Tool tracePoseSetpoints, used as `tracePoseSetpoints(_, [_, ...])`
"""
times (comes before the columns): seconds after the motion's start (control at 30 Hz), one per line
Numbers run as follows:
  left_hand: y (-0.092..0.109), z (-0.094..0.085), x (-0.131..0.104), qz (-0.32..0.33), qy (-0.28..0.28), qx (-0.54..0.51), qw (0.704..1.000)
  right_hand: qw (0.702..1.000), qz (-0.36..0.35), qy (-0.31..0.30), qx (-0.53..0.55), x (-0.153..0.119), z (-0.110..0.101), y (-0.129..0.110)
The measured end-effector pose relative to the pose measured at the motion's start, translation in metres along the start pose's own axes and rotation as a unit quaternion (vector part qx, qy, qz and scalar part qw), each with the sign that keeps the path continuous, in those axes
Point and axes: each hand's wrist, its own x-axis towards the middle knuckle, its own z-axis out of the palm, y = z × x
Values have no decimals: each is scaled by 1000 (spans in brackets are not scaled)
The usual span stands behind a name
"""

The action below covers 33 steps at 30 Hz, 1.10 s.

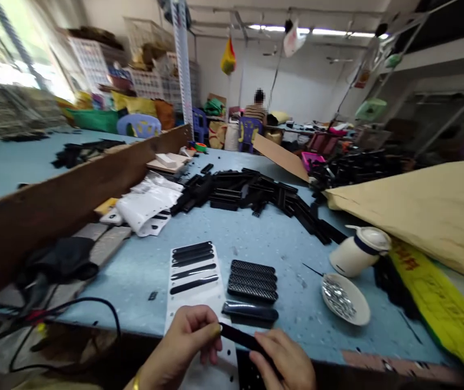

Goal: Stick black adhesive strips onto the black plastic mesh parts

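Note:
A slim black strip [240, 337] is held at the table's front edge. My left hand [191, 341] pinches its left end between thumb and fingers, where a small pale spot shows. Closed round its right part is my right hand [286, 360]. Beneath the hands lies a white sheet [195, 305] with small holes, hanging over the edge. Several black rounded strips [194, 284] lie across its far part. Just beyond the held strip sits a smooth black bar [250, 312], and behind that a row of black bars with textured tops [253, 280].
A white bowl [361, 310] of small shiny metal pieces stands right, beside a cream lidded mug [355, 257]. Black bars are heaped [232, 189] across the table. Left are crumpled white sheets [146, 203] and a wooden divider [73, 189]. A person [255, 111] sits far back.

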Motion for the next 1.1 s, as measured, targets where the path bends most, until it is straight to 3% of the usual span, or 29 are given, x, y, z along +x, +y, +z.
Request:
tracePoseSetpoints(0.07, [3,-2,3,-13,-14,45,999,1000,-12,5,15,0,-6,4])
tracePoseSetpoints(0.13, [7,-6,7,-8,10,108,994,1000,-1,5,17,4,-18,8])
tracePoseSetpoints(0.23, [14,-15,18,45,77,201,976,997,73,27,2,16,-43,20])
tracePoseSetpoints(0.33, [23,-22,36,122,81,305,941,985,166,39,19,28,-59,41])
tracePoseSetpoints(0.47, [24,-24,67,209,62,429,877,974,215,-2,75,38,-52,68])
tracePoseSetpoints(0.63, [10,-24,92,217,34,515,829,973,218,-10,78,43,-34,82])
tracePoseSetpoints(0.9, [7,-23,104,199,5,475,857,982,189,-14,24,66,-23,85])
tracePoseSetpoints(1.1, [6,-23,103,211,-4,490,846,988,150,-35,22,73,-25,92])
